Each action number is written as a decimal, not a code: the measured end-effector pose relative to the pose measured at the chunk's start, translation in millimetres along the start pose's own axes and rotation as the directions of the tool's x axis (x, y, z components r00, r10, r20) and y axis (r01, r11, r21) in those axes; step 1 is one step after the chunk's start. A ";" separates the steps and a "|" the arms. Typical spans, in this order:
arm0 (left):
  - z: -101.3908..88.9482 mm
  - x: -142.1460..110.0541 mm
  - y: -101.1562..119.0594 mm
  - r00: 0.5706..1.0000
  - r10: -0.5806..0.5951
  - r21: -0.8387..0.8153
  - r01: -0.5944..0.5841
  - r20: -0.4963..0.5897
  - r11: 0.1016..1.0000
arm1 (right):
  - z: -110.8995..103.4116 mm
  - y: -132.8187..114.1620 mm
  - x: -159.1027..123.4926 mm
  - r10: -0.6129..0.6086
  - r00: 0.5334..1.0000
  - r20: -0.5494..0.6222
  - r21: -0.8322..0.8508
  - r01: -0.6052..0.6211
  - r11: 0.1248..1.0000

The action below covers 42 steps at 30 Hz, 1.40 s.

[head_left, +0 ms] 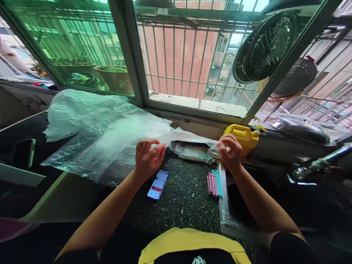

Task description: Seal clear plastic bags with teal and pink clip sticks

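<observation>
My left hand (148, 158) has its thumb and fingertips pinched on one end of a clear plastic bag (192, 138). The other end is pinched in my right hand (231, 151), so the plastic is stretched nearly flat between them, above the counter. Under it lies a stack of packed clear bags (189, 151) with some teal pieces at its edge. Pink sticks (212, 184) and teal sticks (219, 182) lie side by side below my right hand. To the left spreads a large crumpled pile of clear plastic (110, 128).
A phone with a lit screen (157, 184) lies on the speckled dark counter (181, 209). Behind my right hand stands a yellow jug (243, 137). A sink with a metal faucet (316, 165) is at right, and a dark phone (23, 154) at far left. The barred window is ahead.
</observation>
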<state>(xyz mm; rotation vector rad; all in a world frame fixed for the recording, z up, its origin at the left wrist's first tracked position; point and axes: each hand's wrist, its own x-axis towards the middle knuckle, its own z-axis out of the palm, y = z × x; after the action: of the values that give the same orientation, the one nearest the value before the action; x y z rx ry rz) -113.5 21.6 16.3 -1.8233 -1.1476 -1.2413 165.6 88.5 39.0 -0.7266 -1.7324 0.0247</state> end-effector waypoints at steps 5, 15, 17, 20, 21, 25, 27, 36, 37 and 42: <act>-1.4 11.6 34.7 1.000 0.015 -0.277 -0.020 -0.022 0.961 | -54.3 -13.9 -45.6 0.090 0.996 0.022 -0.006 -0.090 0.996; 17.6 -48.1 112.7 0.967 -0.100 -0.697 0.239 0.234 0.676 | -95.1 -68.6 -73.4 0.291 0.859 0.422 -0.001 -0.321 0.947; 13.2 -61.3 130.9 0.962 -0.116 -0.738 0.263 0.246 0.622 | -92.5 -75.8 -75.4 0.293 0.825 0.482 -0.006 -0.332 0.943; 8.2 -70.9 138.5 0.852 -0.335 -0.697 0.522 0.401 0.492 | -86.4 -82.8 -81.6 0.266 0.824 0.499 -0.020 -0.296 0.955; 9.1 -71.9 136.3 0.764 -0.417 -0.651 0.642 0.493 0.405 | -84.0 -84.4 -84.4 0.254 0.833 0.491 -0.028 -0.276 0.961; 30.5 -72.1 119.4 0.304 -0.400 -0.359 0.931 0.865 -0.070 | -72.2 -90.0 -98.5 0.183 0.863 0.471 -0.074 -0.169 0.983; 48.5 -70.5 113.0 0.102 -0.219 -0.156 0.956 0.970 -0.247 | -63.8 -91.8 -107.8 0.131 0.866 0.482 -0.095 -0.097 0.991; 104.8 -49.0 126.1 -0.095 0.196 0.116 0.988 0.976 -0.102 | -12.7 -80.1 -156.1 -0.048 0.821 0.569 -0.228 0.213 0.950; 105.5 -47.4 128.6 -0.068 0.185 0.079 0.995 0.980 -0.053 | -10.0 -79.9 -158.7 -0.053 0.817 0.574 -0.229 0.222 0.948; 93.3 -35.8 119.6 0.113 0.144 -0.121 0.991 0.983 0.049 | -26.3 -70.7 -152.2 0.077 0.874 0.479 -0.132 -0.015 0.991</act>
<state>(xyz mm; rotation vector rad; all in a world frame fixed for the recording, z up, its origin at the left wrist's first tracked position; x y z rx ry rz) 24.3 41.8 -53.6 -3.4877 -2.4808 -1.4998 173.4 -50.3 -58.7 -0.9094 -2.2107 0.1438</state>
